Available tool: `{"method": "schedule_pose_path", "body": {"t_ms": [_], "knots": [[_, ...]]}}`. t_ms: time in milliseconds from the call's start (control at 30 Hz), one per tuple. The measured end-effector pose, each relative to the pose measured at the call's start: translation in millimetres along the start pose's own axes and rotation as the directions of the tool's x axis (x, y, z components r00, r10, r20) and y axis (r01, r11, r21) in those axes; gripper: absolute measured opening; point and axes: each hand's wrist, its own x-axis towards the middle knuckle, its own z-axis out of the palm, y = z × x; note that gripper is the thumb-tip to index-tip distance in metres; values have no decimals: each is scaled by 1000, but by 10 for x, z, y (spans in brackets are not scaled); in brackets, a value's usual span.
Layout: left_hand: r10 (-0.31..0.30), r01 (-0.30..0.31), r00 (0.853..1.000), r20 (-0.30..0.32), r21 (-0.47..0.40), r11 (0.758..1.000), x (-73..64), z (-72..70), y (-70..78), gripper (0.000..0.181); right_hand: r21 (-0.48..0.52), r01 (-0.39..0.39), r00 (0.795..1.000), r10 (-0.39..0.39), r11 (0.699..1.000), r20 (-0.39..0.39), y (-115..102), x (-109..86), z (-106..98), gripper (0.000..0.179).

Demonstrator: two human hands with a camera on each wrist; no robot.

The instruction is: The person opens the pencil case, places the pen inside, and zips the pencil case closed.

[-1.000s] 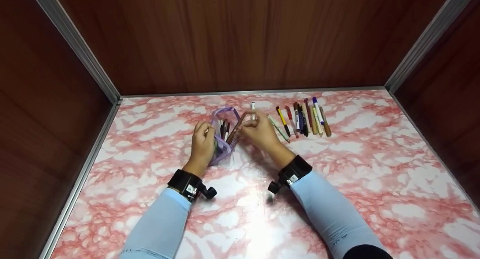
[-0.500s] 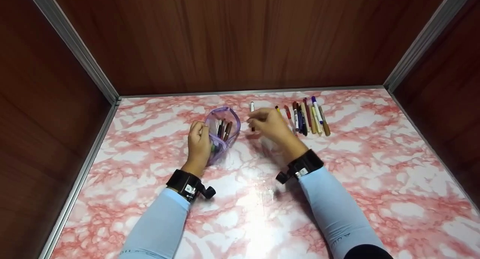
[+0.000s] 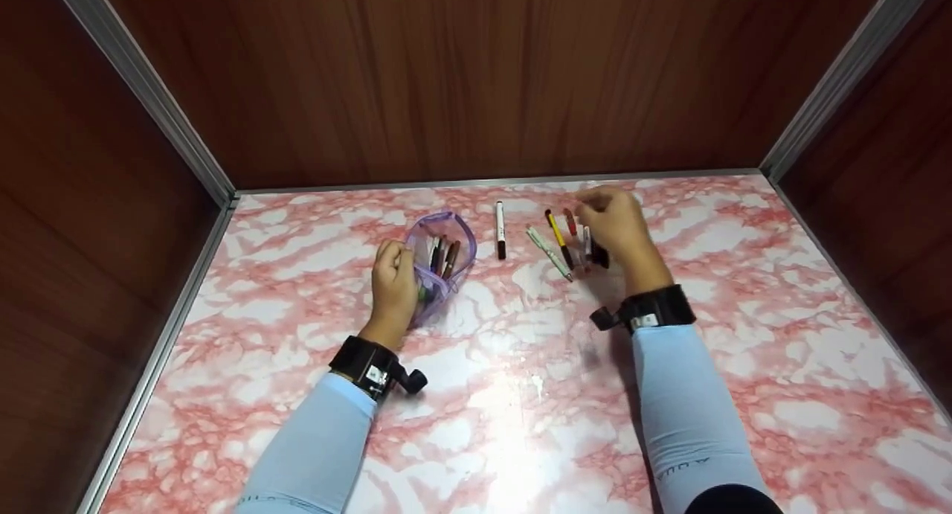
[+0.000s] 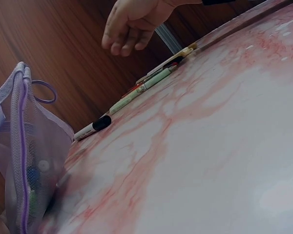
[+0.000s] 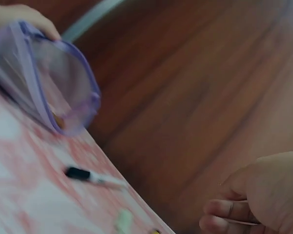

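A mesh pencil pouch with purple trim [image 3: 474, 248] stands with its mouth spread wide. My left hand [image 3: 394, 280] grips its left edge. Several pens [image 3: 451, 261] are inside, a brown one among them. Over the row of pens on the right hovers my right hand [image 3: 617, 224], fingers loosely bent and holding nothing. It hides most of that row; parts of dark pens [image 3: 599, 255] show beneath it. To its left lie a red pen [image 3: 570, 222], a yellow and black pen [image 3: 559, 239] and a pale green pen [image 3: 549, 254].
Between the pouch and the pens lies a white marker with a black cap [image 3: 500, 230]. The pink and white marbled table [image 3: 476, 410] is bounded by dark wood panels [image 3: 476, 82] at the back and both sides.
A brown pen went from my right hand into the pouch. That hand then moved right, past the white marker, to above the row of pens. My left hand kept its hold on the pouch.
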Motion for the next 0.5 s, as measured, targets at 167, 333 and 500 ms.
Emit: {"method": "schedule_pose_path", "body": {"t_ms": [167, 333, 500], "knots": [[15, -15, 1000, -7, -5, 1000, -6, -7, -10, 22, -98, -50, 998, 46, 994, -34, 188, 11, -202, 35], [12, -12, 999, -33, -2, 1000, -14, 16, -2, 21, -184, -124, 992, 120, 975, -34, 354, -14, -331, 40], [-1, 1, 1000, -26, -23, 1000, -8, 20, 8, 21, -239, -202, 979, 195, 950, -53, 551, -42, -435, 45]]}}
